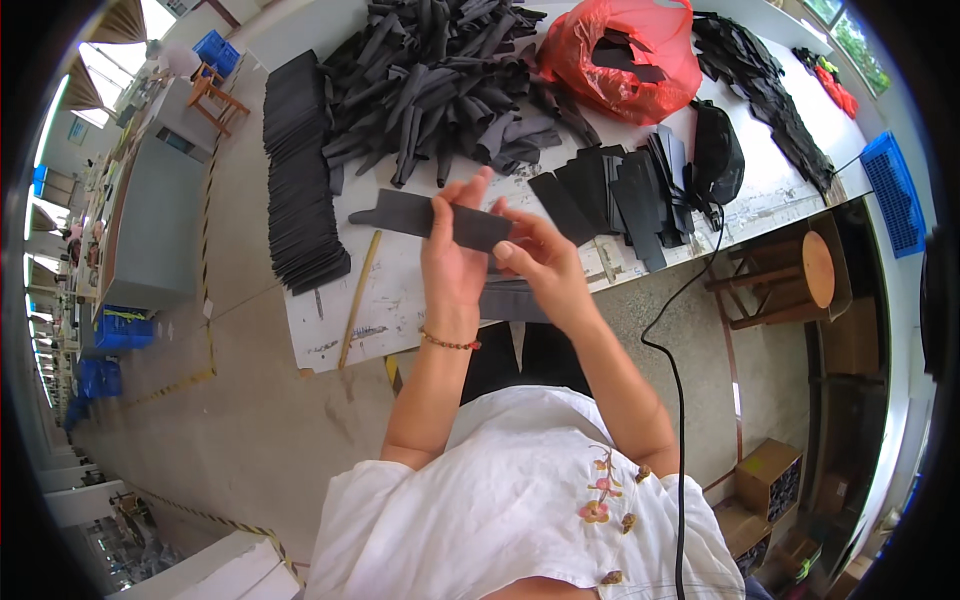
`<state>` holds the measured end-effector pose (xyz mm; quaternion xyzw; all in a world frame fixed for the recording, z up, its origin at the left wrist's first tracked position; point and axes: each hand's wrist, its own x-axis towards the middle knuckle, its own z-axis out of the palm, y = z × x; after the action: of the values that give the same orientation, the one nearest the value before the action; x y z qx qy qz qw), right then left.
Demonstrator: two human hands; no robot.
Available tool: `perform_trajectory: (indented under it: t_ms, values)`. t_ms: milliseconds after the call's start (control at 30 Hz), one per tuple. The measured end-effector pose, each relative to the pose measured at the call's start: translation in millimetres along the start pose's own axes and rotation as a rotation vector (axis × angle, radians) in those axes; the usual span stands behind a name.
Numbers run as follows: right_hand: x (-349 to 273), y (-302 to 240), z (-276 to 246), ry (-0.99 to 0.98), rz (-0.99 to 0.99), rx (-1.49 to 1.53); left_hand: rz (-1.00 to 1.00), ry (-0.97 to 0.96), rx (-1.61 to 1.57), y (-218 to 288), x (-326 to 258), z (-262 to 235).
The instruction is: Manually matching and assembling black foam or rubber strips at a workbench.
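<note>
Cluttered white bench (420, 300) up front, both hands, left hand (452, 262) and right hand (540, 268), pinching one long black fabric strip (425, 218) just above it, looks like mid-check, so next probably needs somewhere to lay it flat.

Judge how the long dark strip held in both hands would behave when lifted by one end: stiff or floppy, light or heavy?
The dark strip probably holds its shape fairly well: its free end juts out leftward past the left hand without drooping. It looks thin and flat, so likely light. The right hand pinches it with fingertips alone, which suggests little weight.
</note>
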<state>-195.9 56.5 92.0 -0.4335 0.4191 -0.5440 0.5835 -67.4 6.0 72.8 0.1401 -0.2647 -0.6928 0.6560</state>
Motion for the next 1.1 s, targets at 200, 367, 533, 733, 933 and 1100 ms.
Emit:
perform_trajectory:
  t_ms: [200,367,533,733,933,1100]
  values:
    - [2,6,-10,0.228,-0.748,-0.597,-0.028,0.331,0.045,7,-22,-13]
    - [3,13,-26,0.106,-0.853,-0.838,-0.058,0.467,0.170,19,-31,-31]
    - [-4,28,-37,0.230,-0.155,-0.036,-0.052,0.491,0.225,18,-36,-35]
    - [0,39,-37,0.221,0.000,-0.089,-0.145,0.461,0.259,16,-39,-40]
    - [11,35,-33,0.269,-0.008,-0.358,-0.103,0.377,0.477,28,-37,-53]
    - [17,66,-53,0.296,0.030,-0.544,-0.261,0.309,0.822,25,-38,-86]
